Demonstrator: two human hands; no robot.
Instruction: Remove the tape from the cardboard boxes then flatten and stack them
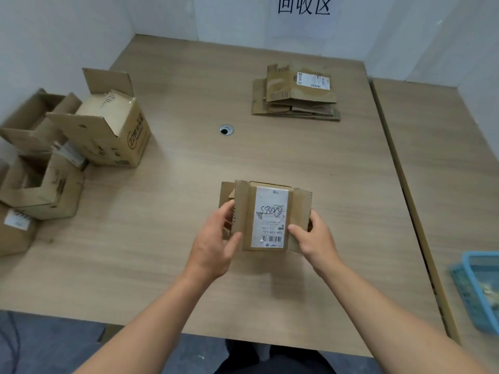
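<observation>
A small cardboard box [244, 211] with a white shipping label [271, 215] on its top is held over the middle of the wooden table [175, 211]. My left hand [216, 244] grips its left side, thumb on top and fingers round the edge. My right hand [313, 238] grips its right side the same way. A stack of flattened boxes [294, 95] lies at the far right of the table. Several open, unflattened boxes [108, 130] stand along the left edge.
A cable hole [226, 130] sits in the table's middle, beyond the held box. A blue plastic basket [478, 290] stands on the adjoining table at the right. White walls enclose the back and left, with a paper sign [303, 6] on the back wall.
</observation>
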